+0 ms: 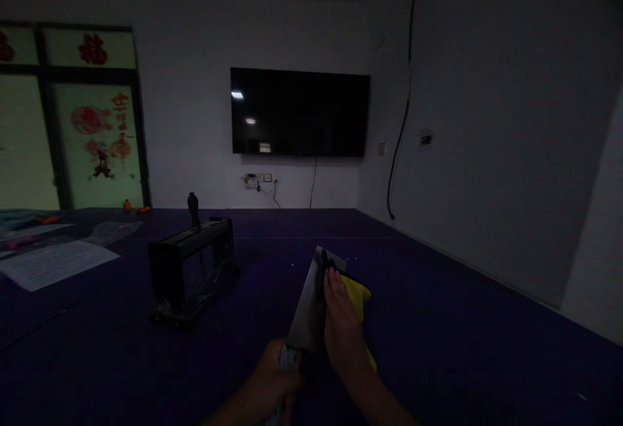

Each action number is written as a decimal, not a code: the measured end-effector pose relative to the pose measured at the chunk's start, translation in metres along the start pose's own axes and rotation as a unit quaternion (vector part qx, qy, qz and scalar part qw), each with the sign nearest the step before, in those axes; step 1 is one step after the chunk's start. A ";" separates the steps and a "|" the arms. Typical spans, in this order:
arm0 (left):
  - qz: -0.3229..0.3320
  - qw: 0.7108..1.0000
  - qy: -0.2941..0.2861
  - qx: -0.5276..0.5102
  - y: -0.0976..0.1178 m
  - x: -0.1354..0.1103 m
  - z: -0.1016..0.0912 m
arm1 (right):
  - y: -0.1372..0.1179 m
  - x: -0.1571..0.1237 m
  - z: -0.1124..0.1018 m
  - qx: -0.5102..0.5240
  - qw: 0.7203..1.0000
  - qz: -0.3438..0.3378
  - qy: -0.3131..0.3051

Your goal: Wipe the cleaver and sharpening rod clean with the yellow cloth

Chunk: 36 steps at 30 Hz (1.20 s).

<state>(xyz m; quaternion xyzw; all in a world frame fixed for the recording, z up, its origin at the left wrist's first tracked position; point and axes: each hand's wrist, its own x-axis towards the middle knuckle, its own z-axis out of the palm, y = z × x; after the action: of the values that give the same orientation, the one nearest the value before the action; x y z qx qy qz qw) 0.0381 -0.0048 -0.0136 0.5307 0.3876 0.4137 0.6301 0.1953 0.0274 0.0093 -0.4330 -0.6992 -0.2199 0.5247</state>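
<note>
My left hand (272, 377) is wrapped around the pale patterned handle of a broad-bladed knife, much like a cleaver (306, 306). The blade points up and away from me, tilted to one side, above the table. Against its right face my right hand (343, 332) presses a yellow cloth (357, 296) with dark edging, the fingers held together and stretched along the blade. Part of the cloth and the blade's lower right area are hidden behind that hand.
A black frame-like device with an upright handle (165, 270) stands on the dark blue table (428, 341) to the left. Farther left lie printed paper (58, 263), clear plastic (114, 232) and small orange items (127, 205). A wall borders the table's right side.
</note>
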 end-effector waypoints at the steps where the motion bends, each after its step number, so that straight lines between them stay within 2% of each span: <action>1: 0.012 1.000 0.019 -0.007 -0.002 0.002 0.000 | 0.001 0.000 0.001 0.001 1.000 0.003 0.001; 4: 0.038 0.999 0.032 -0.020 -0.008 0.005 -0.001 | 0.004 -0.002 0.003 0.007 1.000 0.011 -0.003; 14: 0.003 0.998 -0.043 -0.037 -0.004 0.004 0.000 | 0.005 -0.005 0.005 -0.013 1.000 0.002 -0.016; 21: -0.009 1.000 -0.021 -0.021 0.001 -0.006 -0.001 | -0.010 -0.004 -0.002 -0.028 0.996 -0.066 -0.047; 24: -0.025 1.000 -0.009 -0.006 0.000 -0.005 0.001 | -0.018 -0.003 -0.005 -0.032 0.994 -0.079 -0.073; 31: -0.033 0.999 -0.024 -0.013 0.000 -0.008 -0.002 | -0.028 -0.002 -0.009 -0.021 0.987 -0.101 -0.120; 36: -0.008 1.000 -0.020 -0.021 -0.001 -0.002 0.001 | -0.028 -0.002 -0.010 -0.022 0.986 -0.107 -0.129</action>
<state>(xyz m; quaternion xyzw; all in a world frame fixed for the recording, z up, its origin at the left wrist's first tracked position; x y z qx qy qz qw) 0.0383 -0.0075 -0.0140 0.5227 0.3704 0.4063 0.6516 0.1779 0.0046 0.0152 -0.3913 -0.7985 -0.2325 0.3939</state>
